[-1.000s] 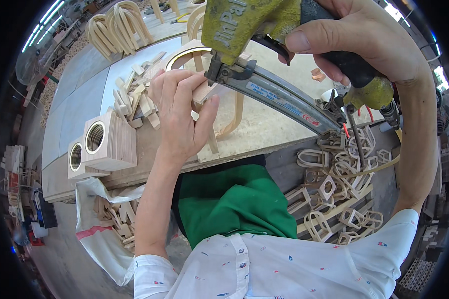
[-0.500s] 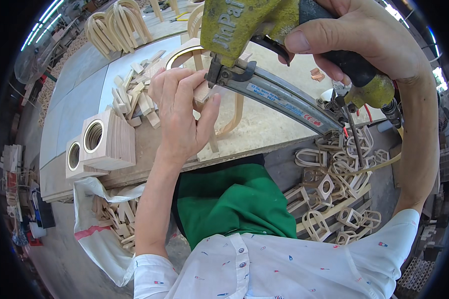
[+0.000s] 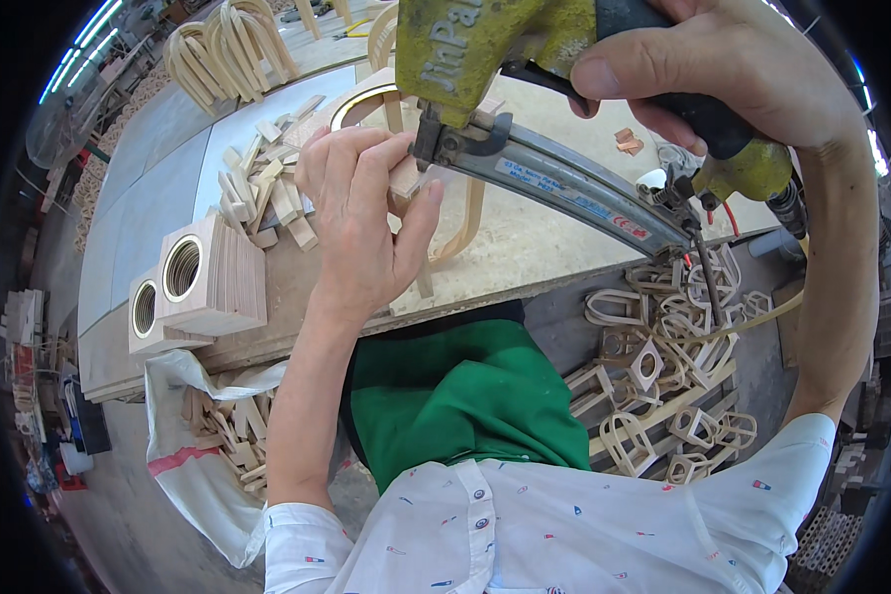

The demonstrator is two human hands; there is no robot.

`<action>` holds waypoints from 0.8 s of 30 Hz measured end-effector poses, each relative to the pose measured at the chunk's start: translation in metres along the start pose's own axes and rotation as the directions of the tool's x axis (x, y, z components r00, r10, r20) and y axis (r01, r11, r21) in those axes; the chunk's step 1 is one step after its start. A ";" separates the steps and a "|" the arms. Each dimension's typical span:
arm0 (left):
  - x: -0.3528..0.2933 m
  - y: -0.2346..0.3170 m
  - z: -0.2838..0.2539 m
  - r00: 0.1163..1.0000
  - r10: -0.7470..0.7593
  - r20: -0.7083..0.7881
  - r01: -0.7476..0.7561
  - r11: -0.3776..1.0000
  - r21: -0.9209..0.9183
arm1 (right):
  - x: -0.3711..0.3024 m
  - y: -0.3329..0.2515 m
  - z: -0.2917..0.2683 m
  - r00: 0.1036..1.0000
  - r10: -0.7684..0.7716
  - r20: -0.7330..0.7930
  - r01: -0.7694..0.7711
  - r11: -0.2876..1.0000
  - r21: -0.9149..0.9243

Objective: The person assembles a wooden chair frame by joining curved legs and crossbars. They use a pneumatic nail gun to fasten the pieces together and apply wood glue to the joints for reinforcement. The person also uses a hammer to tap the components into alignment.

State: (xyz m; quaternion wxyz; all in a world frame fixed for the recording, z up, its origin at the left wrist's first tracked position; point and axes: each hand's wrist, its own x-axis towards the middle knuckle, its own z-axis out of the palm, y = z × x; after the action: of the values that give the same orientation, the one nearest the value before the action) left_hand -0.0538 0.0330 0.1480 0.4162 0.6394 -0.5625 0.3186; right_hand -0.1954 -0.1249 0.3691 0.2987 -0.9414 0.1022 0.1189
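Observation:
In my right hand (image 3: 703,84) is a yellow pneumatic nail gun (image 3: 505,59), fingers wrapped round its black grip, thumb close by the trigger. Its nose rests at the small wooden frame (image 3: 403,180) that my left hand (image 3: 359,213) grips against the tabletop. The fingers of that hand cover much of the frame; a curved wooden leg (image 3: 462,233) and a board with a round hole (image 3: 366,107) show around them. To the left stand stacks of square wooden plates with round holes (image 3: 220,282). Behind these lies a heap of small wooden blocks (image 3: 267,193).
Bent wooden arches (image 3: 233,54) stand at the far left of the table. A white sack (image 3: 183,455) of wood pieces hangs at the front edge. Finished-looking wooden frames (image 3: 663,366) pile up at the lower right, near the gun's air hose (image 3: 762,322).
The nail gun's rear end and my right hand have shifted slightly to the right and down. My left hand keeps its grip on the wooden frame.

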 end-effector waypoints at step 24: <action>0.030 0.019 -0.025 0.956 -0.111 0.270 0.118 0.993 -0.007 | -0.018 0.020 -0.002 0.993 0.025 -0.113 0.001 0.974 0.227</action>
State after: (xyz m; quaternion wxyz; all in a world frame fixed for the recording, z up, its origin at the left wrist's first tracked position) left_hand -0.0662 0.0415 0.1887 0.3607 0.7036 -0.5795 0.1976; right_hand -0.2176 -0.1404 0.3650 0.3969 -0.9059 0.1377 0.0537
